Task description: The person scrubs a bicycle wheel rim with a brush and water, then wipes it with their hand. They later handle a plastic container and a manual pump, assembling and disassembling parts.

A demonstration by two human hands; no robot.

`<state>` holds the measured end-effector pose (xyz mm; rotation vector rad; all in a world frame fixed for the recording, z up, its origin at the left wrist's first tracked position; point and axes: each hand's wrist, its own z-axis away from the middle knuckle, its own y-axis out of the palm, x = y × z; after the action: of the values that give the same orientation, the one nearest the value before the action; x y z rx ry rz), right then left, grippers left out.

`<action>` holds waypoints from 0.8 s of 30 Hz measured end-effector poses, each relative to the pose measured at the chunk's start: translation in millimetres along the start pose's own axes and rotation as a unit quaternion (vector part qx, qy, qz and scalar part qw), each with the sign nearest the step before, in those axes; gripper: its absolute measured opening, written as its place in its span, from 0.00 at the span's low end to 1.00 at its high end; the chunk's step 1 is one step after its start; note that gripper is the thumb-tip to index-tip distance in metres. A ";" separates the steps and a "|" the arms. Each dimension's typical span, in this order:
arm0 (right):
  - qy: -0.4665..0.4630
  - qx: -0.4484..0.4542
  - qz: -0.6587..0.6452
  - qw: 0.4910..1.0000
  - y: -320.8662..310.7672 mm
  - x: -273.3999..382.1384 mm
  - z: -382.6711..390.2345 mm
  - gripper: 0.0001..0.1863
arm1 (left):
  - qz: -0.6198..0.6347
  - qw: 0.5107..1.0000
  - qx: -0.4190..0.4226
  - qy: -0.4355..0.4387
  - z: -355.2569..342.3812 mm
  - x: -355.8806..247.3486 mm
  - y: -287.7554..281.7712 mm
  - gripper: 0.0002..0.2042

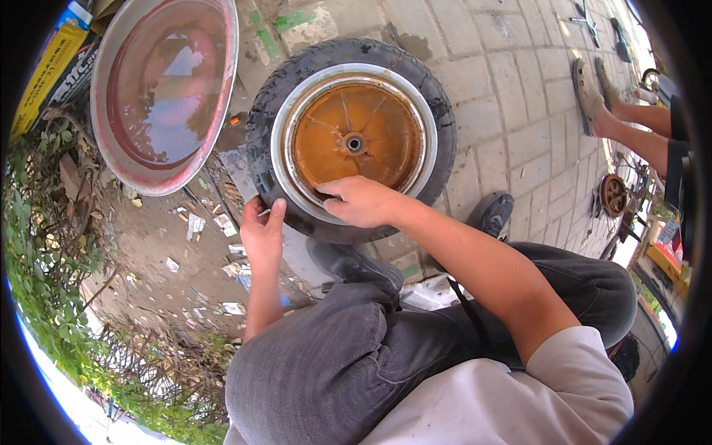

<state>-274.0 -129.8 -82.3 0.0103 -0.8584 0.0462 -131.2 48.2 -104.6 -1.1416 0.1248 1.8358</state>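
A wheel lies flat on the paving in front of me, its black tire (439, 122) wet in places. Inside the silver rim (429, 148) is an orange-brown, rusty-looking middle (386, 122) with a round metal hub (354, 143). At the tire's near left edge is my left hand (263, 233), thumb on the sidewall and fingers curled against the outer tread. My right hand (360, 202) reaches over the near rim, its fingers bent and pressed together at the rim's inner edge. Whatever those fingertips hold, if anything, is hidden.
A large reddish basin (100, 111) of water stands at the left. Litter (195, 226) and plants (44, 215) border the paving. My shoes (493, 211) are close to the tire. Another person's legs (641, 133) show at the right, near a small wheel (613, 195).
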 end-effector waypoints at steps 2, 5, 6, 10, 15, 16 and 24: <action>-0.065 -0.157 -0.071 0.983 16.7 -13.2 -10.7 0.29 | 0.014 1.000 0.013 0.010 0.9 0.1 -2.4 0.21; -0.143 -0.235 -0.002 0.961 35.2 -11.9 -11.5 0.30 | -0.062 0.997 0.007 0.034 -3.0 -42.7 -26.1 0.18; -0.106 -0.193 0.021 0.975 31.3 -19.2 -3.9 0.29 | -0.039 0.998 -0.001 0.047 -7.8 -68.3 -33.3 0.16; -0.014 -0.109 0.012 0.994 13.6 -8.5 16.7 0.25 | -0.056 0.979 -0.067 0.185 -91.5 -140.0 -94.7 0.14; -0.046 -0.129 -0.022 0.990 13.5 -6.0 6.9 0.24 | -0.038 0.998 -0.046 -0.014 -241.0 -104.2 -145.2 0.16; -0.032 -0.127 -0.031 0.991 11.1 -6.5 8.3 0.23 | -0.019 0.998 -0.029 -0.052 -249.4 -103.0 -133.5 0.14; 0.006 -0.256 -0.334 0.907 15.9 -34.2 -16.8 0.19 | 0.282 0.931 0.220 -0.073 -170.3 -149.6 -74.8 0.16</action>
<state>-284.3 -114.7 -119.3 -0.1894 -0.7955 -0.8248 54.5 -95.6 -61.8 -0.6831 0.8096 2.2273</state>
